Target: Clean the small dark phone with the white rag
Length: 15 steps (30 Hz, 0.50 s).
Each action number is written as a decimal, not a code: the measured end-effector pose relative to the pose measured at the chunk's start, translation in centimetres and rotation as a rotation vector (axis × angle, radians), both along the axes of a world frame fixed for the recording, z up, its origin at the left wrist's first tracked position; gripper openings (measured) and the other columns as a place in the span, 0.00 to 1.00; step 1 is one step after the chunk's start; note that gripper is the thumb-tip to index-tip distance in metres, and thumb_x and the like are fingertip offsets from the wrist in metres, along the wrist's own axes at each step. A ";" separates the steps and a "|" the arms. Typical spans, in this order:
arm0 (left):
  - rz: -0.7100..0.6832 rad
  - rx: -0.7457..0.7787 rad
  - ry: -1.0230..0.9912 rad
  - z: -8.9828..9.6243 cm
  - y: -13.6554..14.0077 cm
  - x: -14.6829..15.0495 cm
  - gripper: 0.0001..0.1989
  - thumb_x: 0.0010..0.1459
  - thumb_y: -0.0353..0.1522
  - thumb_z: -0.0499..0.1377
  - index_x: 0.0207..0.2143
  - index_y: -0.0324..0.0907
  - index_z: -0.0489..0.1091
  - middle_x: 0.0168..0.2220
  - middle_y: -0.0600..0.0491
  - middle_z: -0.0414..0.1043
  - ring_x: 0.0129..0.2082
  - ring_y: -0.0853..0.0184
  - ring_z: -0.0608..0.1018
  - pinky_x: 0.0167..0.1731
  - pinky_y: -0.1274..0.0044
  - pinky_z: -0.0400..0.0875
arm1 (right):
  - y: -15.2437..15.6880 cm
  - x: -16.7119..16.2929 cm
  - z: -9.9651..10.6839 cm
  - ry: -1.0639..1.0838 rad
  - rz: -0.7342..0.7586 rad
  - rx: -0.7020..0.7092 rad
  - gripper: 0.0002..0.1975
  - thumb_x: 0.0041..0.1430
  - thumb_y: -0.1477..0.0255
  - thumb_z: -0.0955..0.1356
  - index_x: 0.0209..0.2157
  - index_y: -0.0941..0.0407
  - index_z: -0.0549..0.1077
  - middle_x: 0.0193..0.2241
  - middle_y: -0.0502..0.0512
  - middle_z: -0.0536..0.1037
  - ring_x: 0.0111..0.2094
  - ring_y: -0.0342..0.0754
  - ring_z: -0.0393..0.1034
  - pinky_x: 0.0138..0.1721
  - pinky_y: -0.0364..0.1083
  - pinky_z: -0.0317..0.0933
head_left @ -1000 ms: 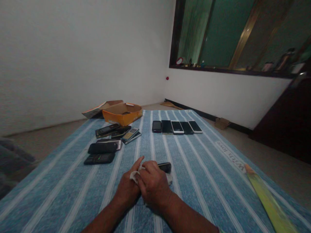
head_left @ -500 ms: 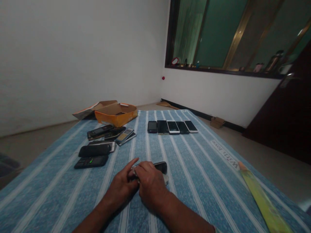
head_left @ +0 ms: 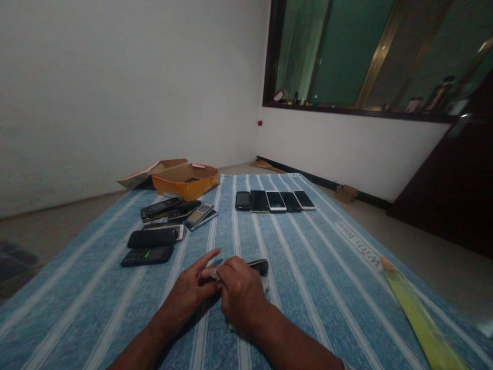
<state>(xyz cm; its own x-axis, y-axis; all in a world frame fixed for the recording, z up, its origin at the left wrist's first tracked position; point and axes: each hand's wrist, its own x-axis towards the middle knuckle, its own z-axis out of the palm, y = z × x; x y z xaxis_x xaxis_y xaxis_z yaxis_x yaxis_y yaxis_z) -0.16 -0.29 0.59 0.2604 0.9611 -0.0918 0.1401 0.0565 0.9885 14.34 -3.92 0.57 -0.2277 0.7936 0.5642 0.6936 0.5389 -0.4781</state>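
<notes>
Phone juts past your right hand, which pinches cloth against your half-open left hand; less shows than 1 second ago, suggesting regathering.

Dim, grey indoor light; plain white walls meeting in a corner; wide, dark-framed, green-tinted window high on the right; black skirting below, above pale floor; dark door at far right, with shiny handle.

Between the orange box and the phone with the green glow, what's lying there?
In the head view, a cluster of other phones lies between the orange box and the phone with the green glow, some overlapping.
</notes>
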 end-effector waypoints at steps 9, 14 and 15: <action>0.037 -0.141 -0.191 1.0 -0.5 0.6 0.46 0.36 0.32 0.71 0.59 0.35 0.61 0.28 0.54 0.79 0.28 0.65 0.77 0.31 0.77 0.70 | -0.5 -0.3 0.1 -0.072 -0.116 -0.047 0.11 0.59 0.80 0.63 0.38 0.55 0.74 0.35 0.54 0.73 0.37 0.48 0.69 0.35 0.44 0.65; 0.012 -0.154 -0.234 1.1 -0.7 0.8 0.39 0.38 0.33 0.72 0.54 0.34 0.65 0.23 0.58 0.75 0.24 0.68 0.76 0.28 0.78 0.69 | -0.8 -0.3 0.3 -0.170 -0.146 -0.109 0.08 0.57 0.82 0.63 0.34 0.57 0.72 0.35 0.55 0.73 0.37 0.48 0.69 0.34 0.44 0.64; 0.002 -0.154 -0.239 1.0 -0.7 0.8 0.37 0.38 0.33 0.72 0.52 0.34 0.67 0.21 0.59 0.73 0.23 0.69 0.75 0.27 0.78 0.68 | -0.8 -0.3 0.3 -0.181 -0.158 -0.118 0.08 0.57 0.82 0.63 0.34 0.57 0.72 0.35 0.55 0.73 0.37 0.48 0.69 0.34 0.44 0.64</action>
